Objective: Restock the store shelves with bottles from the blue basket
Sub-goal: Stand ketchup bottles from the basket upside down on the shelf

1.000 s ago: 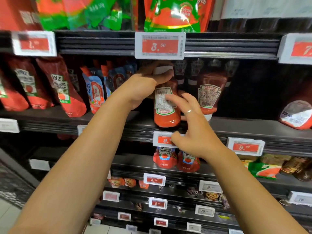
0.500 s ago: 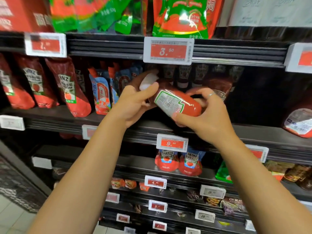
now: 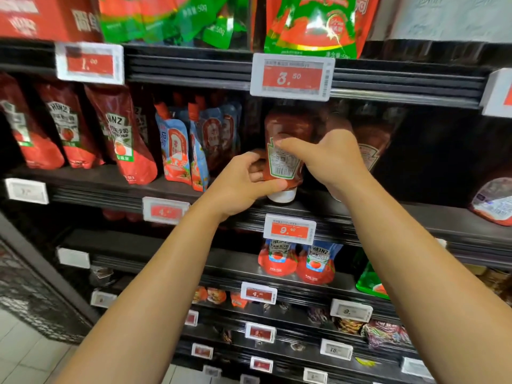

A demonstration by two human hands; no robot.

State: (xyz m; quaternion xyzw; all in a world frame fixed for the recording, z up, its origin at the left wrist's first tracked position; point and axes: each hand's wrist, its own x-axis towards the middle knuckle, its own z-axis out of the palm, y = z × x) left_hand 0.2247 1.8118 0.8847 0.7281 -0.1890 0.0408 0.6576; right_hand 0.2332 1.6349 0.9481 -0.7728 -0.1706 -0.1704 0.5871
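Observation:
A red ketchup bottle stands upside down on its white cap at the front of the dark middle shelf, its barcode label facing me. My left hand grips its lower part near the cap. My right hand holds its right side, fingers across the label. More ketchup bottles stand behind it, partly hidden by my right hand. The blue basket is out of view.
Red pouches and blue pouches fill the same shelf to the left. A lying package is at the far right. Price tags hang on shelf edges. Lower shelves hold pouches and small packets.
The bottle was lying tilted between both hands half a second ago; now it stands cap-down on the shelf edge. Both hands have moved with it and still hold it.

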